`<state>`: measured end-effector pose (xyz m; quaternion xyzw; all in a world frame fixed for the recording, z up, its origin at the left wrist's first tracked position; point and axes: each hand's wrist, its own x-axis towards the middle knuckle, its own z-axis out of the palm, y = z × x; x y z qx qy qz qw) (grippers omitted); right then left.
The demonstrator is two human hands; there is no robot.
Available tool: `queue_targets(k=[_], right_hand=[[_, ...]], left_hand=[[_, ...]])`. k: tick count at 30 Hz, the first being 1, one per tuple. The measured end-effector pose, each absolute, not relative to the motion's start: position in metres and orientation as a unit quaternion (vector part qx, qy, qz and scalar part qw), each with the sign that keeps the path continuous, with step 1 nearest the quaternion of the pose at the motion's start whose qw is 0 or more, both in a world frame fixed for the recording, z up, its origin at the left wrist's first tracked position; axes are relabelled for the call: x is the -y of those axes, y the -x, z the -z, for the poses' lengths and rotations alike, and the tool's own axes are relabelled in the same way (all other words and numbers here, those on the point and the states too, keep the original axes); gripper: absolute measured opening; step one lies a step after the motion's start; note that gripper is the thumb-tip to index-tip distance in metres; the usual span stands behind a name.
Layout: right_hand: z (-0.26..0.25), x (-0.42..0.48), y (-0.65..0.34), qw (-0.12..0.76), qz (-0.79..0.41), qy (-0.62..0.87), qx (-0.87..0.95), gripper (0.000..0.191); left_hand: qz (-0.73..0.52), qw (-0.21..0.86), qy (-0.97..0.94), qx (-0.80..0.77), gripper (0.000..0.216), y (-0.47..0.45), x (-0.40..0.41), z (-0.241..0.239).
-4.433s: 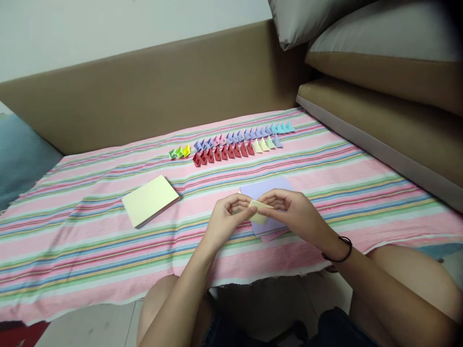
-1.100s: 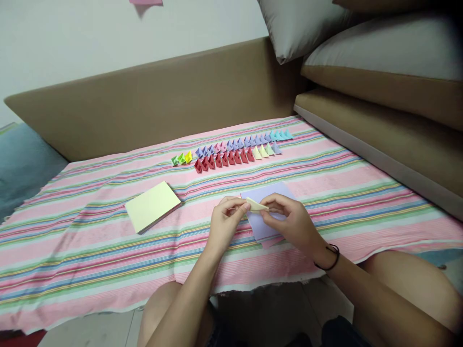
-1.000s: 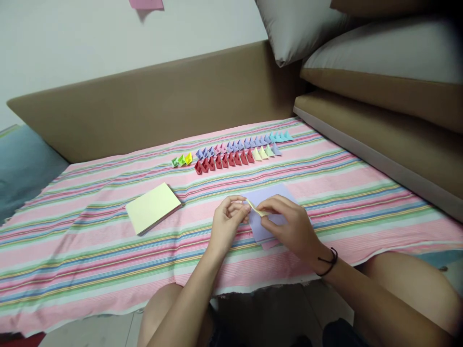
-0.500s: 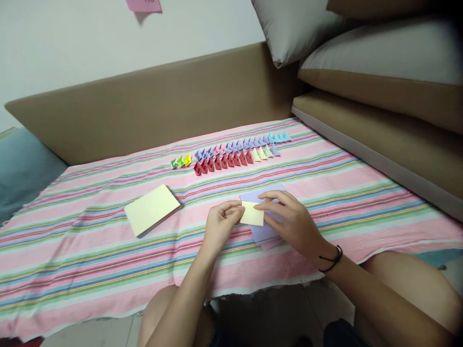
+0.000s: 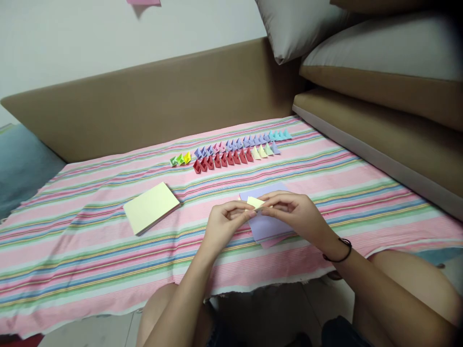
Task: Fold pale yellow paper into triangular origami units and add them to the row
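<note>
Between both hands is a small piece of pale yellow paper [image 5: 255, 202], partly covered by fingers. My left hand [image 5: 227, 219] pinches its left side with thumb and fingertips. My right hand [image 5: 294, 209] grips the right side, thumb below and fingers above. Under the hands lie purple paper sheets [image 5: 269, 229] with a pink edge showing beneath. To the left rests a thick stack of pale yellow paper [image 5: 151, 207]. Farther back stand rows of small folded paper boats, including red boats [image 5: 224, 160], purple boats [image 5: 249, 141] and cyan boats [image 5: 280, 135].
A striped cloth [image 5: 94, 260] covers the seat. Behind it rises a brown backrest [image 5: 162, 96]; large cushions [image 5: 379, 111] are piled on the right. A blue-grey cushion [image 5: 25, 164] sits at the far left. A pink note [image 5: 144, 2] is on the wall.
The yellow paper was held flat with its face showing; now it is tilted and looks partly folded. My right hand has moved from open fingers over it to a pinch on its edge.
</note>
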<state>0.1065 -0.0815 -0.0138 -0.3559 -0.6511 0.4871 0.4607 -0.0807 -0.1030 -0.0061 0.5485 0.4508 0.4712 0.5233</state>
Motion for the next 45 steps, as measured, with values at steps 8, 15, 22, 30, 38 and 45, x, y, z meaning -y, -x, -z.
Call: queue_targets(k=[8,15,22,30,38,45], right_hand=[[0.0113,0.0823,-0.1051,0.471,-0.512,0.345,0.630,0.014],[0.0126,0.0841,-0.1041,0.495,-0.474,0.348,0.640,0.011],[0.0122,0.0876,-0.1050,0.521,-0.423,0.357,0.650,0.007],[0.0073,0.0895,-0.1068,0.531,-0.386,0.344,0.671,0.013],[0.0091,0.0877,-0.1077,0.536,-0.368,0.345,0.677,0.010],[0.0124,0.0890,-0.1027,0.559,-0.395,0.335,0.647,0.011]], left_hand=[[-0.507,0.403,-0.600,-0.470,0.014,0.0793,0.1047,0.0049],[-0.506,0.331,-0.646,-0.465,0.015,0.0764,0.1100,0.0067],[-0.476,0.249,-0.703,-0.466,0.041,0.0776,0.1113,0.0085],[-0.478,0.237,-0.714,-0.453,0.042,0.0791,0.1107,0.0062],[-0.484,0.187,-0.748,-0.413,0.036,0.0788,0.1073,0.0073],[-0.456,0.017,-0.810,-0.368,0.035,0.0838,0.1061,0.0135]])
